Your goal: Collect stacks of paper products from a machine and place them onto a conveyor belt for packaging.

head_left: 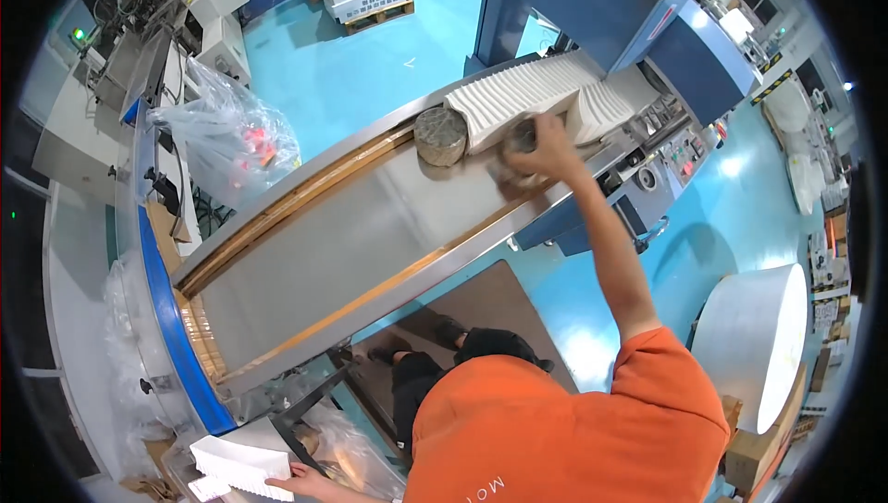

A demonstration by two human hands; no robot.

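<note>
My right hand grips a round, dark-topped block on the chute. Motion blurs that block, and my fingers hide part of it. Just left of it, a similar round block with a mottled grey top and brownish side stands against the end of a long row of white ridged pieces. Down at the lower left, the fingers of my left hand pinch the end of a white ridged stack, which resembles the row on the chute.
The sloping metal chute has wood-coloured side strips and runs down to a blue-edged machine. A clear plastic bag hangs beyond it. A dark blue machine stands at the chute's upper end. A large white roll lies at right.
</note>
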